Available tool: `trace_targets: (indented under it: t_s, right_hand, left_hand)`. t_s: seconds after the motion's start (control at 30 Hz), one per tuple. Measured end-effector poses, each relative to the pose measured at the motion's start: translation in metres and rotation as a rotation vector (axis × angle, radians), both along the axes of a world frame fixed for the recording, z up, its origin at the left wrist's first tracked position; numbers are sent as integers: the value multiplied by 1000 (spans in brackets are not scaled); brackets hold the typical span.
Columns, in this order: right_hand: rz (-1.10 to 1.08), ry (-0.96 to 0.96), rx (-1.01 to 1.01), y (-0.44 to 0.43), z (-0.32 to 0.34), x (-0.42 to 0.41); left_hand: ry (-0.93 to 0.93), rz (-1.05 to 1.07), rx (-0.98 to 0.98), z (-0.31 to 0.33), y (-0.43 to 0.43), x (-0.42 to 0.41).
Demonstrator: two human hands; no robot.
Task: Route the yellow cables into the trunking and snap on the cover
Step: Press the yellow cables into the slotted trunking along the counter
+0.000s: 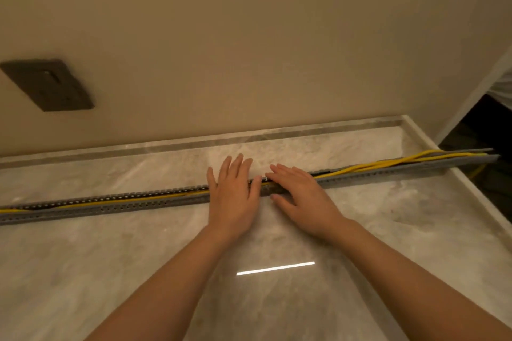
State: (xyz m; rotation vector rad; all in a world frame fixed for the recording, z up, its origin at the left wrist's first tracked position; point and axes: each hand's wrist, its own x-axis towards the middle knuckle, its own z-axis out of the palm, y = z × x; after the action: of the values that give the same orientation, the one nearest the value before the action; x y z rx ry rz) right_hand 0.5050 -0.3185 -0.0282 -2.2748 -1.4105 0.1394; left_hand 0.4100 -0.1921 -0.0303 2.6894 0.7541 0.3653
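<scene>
At twelve o'clock on the bench (277, 230), your left hand (232, 196) and right hand (299, 196) lie flat, fingers spread, gripping nothing, pressing the yellow cables (368, 165) into the trunking (124, 203).

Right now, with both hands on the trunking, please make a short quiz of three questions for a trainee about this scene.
1. True or false: the cover is already snapped on the trunking.
2. Where do the yellow cables rise out of the channel: A) at its right end, B) at its left end, C) nowhere?
3. What do the left hand and the right hand do?

Key:
1. False; the channel is open and the cables show along it.
2. A.
3. Both lie flat, fingers spread, side by side over the middle of the trunking, on the cables.
</scene>
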Motion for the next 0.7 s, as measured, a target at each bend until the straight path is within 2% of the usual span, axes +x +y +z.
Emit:
trace_targets:
  t_s: [0.17, 0.27, 0.37, 0.7]
  right_hand:
    - [51, -152, -60, -53, 8, 49]
    - [20, -321, -111, -85, 7, 85]
    - [-26, -403, -158, -113, 1, 115]
    - [-59, -503, -8, -122, -22, 124]
  left_hand:
    - [-45, 66, -31, 2, -75, 61]
    - [-10, 109, 30, -4, -108, 89]
    - [26, 177, 88, -12, -131, 104]
    - [96, 203, 80, -16, -135, 113]
